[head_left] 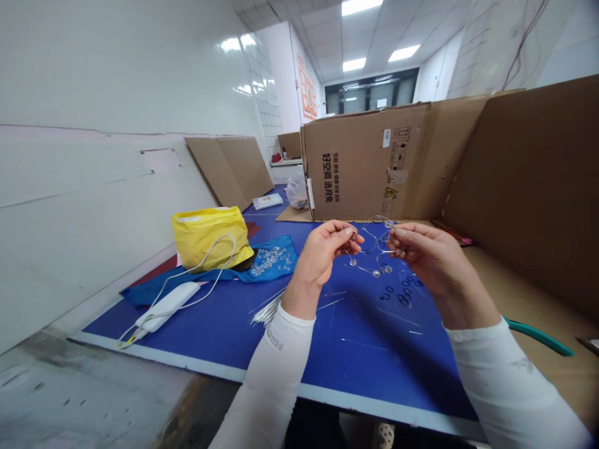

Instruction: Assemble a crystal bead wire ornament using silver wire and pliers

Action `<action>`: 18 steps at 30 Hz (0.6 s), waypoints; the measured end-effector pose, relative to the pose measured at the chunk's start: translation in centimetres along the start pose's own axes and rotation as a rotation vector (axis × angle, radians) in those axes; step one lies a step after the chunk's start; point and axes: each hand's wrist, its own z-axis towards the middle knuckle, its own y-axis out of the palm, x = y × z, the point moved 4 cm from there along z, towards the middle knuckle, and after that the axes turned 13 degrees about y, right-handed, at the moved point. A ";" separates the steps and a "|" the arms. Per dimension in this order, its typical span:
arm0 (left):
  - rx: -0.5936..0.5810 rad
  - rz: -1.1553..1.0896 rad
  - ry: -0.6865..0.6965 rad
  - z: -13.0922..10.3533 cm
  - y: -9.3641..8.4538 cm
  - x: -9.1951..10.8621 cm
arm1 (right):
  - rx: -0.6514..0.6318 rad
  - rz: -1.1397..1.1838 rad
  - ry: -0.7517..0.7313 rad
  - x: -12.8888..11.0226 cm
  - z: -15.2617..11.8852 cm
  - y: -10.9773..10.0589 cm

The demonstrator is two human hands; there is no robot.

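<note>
Both hands are raised over the blue table [299, 349], a short way apart. My left hand [332, 249] pinches one part of a thin curved wire strung with clear beads [376, 273]. The other side of this beaded wire is pinched in my right hand [416, 249]. Loops of the wire arch between and above the fingertips, and a few round beads hang along its lower curve. What exactly sits between the fingertips is too small to make out. Below the right hand, several small dark rings [405, 296] lie on the table.
A bundle of straight wires [269, 310] lies by my left forearm. Clear beads [271, 260] rest on a blue cloth [292, 246] beside a yellow bag [210, 237]. A white power bank [168, 305] with a cable is left; cardboard [365, 168] stands behind; a teal-handled tool [538, 337] is right.
</note>
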 end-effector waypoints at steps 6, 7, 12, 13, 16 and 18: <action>0.041 -0.039 0.046 -0.1 0.0 0.1 | -0.025 0.018 -0.023 -0.4 0.2 0.1; 0.040 -0.038 0.049 -0.1 0.0 0.0 | -0.026 0.022 -0.021 -0.4 0.3 0.0; -0.016 -0.013 0.045 -0.1 0.2 -0.3 | -0.029 0.018 -0.022 -0.2 0.6 -0.3; -0.033 -0.002 0.046 -0.1 0.3 -0.4 | -0.033 0.008 -0.021 -0.2 0.6 -0.4; -0.081 0.036 0.048 -0.1 0.5 -0.4 | -0.058 -0.031 -0.011 -0.2 0.5 -0.3; -0.087 0.065 0.044 -0.1 0.6 -0.5 | -0.074 -0.062 -0.016 -0.3 0.4 -0.1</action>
